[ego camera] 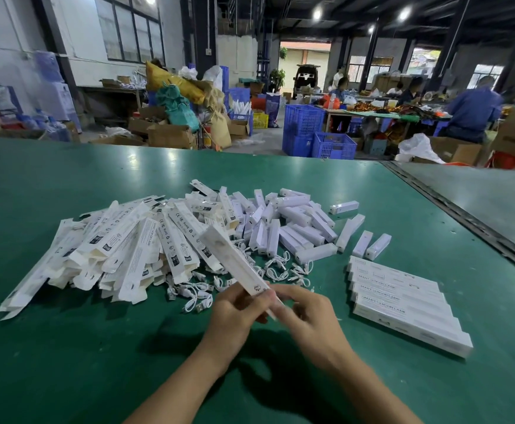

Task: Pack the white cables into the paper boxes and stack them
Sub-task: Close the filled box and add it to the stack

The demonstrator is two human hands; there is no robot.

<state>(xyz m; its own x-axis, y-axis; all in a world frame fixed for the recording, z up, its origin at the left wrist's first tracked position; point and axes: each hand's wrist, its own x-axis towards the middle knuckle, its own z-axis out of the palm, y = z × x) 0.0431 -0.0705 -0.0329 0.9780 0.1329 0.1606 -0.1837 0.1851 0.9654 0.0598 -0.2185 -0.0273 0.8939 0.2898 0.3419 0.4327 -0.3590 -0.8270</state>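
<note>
I hold one long white paper box [231, 258] tilted above the green table [66, 347]. My left hand [235, 310] grips its near end, and my right hand [302, 313] pinches the same end at the flap. Loose white cables [198, 296] lie on the table just beyond my hands. A big heap of flat, unfilled paper boxes [121, 249] lies at the left. Small white lamp bars [293, 228] are piled in the middle. A row of closed packed boxes [403, 301] lies side by side at the right.
A metal seam [464, 221] divides this table from a grey one at the right. Beyond the far edge are blue crates [305, 123], cardboard cartons and people seated at another bench.
</note>
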